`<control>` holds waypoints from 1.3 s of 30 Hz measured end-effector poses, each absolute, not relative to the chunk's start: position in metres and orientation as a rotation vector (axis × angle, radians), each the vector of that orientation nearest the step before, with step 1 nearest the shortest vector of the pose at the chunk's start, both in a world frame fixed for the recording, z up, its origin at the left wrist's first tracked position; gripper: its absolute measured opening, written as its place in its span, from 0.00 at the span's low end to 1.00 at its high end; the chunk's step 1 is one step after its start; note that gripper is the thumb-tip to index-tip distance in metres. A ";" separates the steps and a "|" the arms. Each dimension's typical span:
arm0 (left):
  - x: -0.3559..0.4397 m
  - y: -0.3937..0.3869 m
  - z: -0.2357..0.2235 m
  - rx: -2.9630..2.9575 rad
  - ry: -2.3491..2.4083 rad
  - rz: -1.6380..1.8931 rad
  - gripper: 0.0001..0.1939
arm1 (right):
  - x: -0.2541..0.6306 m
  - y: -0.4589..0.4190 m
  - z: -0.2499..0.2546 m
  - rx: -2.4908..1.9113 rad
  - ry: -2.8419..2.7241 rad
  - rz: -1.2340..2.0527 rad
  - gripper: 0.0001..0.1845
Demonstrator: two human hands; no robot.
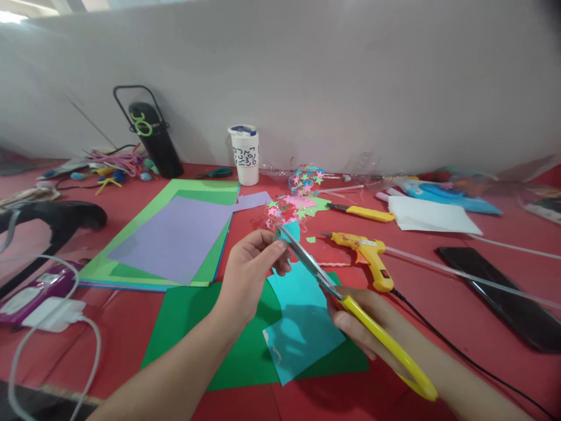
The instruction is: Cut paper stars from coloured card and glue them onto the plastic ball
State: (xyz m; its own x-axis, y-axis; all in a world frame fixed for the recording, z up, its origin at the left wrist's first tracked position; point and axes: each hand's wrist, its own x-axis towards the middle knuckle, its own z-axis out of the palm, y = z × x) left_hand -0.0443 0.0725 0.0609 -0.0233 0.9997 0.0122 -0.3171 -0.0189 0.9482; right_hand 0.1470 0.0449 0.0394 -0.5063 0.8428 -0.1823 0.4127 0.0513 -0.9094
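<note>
My left hand pinches a small piece of turquoise paper between thumb and fingers. My right hand is closed on a pair of scissors with yellow handles. The metal blades lie against the turquoise piece, close to my left fingertips; whether they are cutting into it I cannot tell. Below the hands, a larger cut turquoise sheet rests on a dark green sheet. Part of the turquoise sheet is hidden behind my right hand.
To the right lie a yellow glue gun, a yellow utility knife and a black phone. Coloured sheets are stacked at left. Behind stand a white cup and black bottle, near star garlands.
</note>
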 end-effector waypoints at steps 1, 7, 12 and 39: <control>-0.044 0.073 0.061 0.972 0.977 1.371 0.08 | 0.147 0.045 0.039 -1.261 -1.938 1.434 0.29; -0.045 0.073 0.061 0.975 0.985 1.369 0.08 | 0.147 0.045 0.041 -1.273 -1.983 1.421 0.30; -0.045 0.072 0.061 0.981 0.994 1.368 0.08 | 0.148 0.047 0.038 -1.251 -1.974 1.443 0.30; -0.052 0.078 0.063 1.123 1.092 1.372 0.04 | 0.156 0.052 0.038 -1.136 -2.032 1.467 0.30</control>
State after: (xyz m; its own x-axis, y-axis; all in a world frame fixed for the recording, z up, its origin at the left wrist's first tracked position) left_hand -0.0521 0.0783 0.0632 -0.0565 0.9958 0.0716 -0.1532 -0.0795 0.9850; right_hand 0.1564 0.0523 0.0384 -0.5967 0.7897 -0.1425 0.3840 0.1250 -0.9148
